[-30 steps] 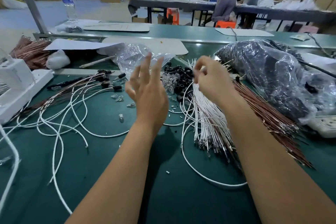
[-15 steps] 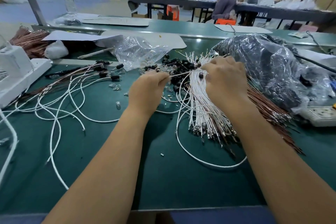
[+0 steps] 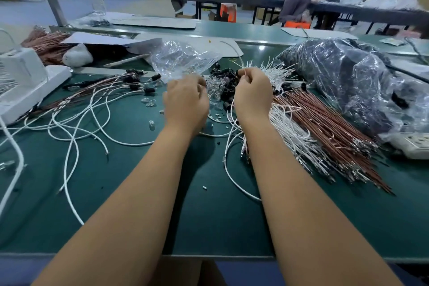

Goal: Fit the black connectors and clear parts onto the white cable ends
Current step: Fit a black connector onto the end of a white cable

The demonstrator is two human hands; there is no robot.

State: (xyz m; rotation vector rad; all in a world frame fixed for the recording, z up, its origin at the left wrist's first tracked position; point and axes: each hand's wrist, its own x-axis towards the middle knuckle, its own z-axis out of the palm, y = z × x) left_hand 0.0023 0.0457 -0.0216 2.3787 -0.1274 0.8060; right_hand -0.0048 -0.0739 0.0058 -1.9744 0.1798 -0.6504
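One white cable point(image 3: 241, 69) is pinched upright in the curled fingers of the right hand point(image 3: 253, 95), above the black connectors point(image 3: 226, 76). Clear parts point(image 3: 214, 89) are reached by the left hand point(image 3: 185, 100); its grip cannot be told. White cable bundle point(image 3: 285, 123) lies just beside, on the green table point(image 3: 139, 193).

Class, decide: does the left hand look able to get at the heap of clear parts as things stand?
Probably yes: the left hand sits right beside the clear parts, nothing between them; only the right hand crowds their far side.
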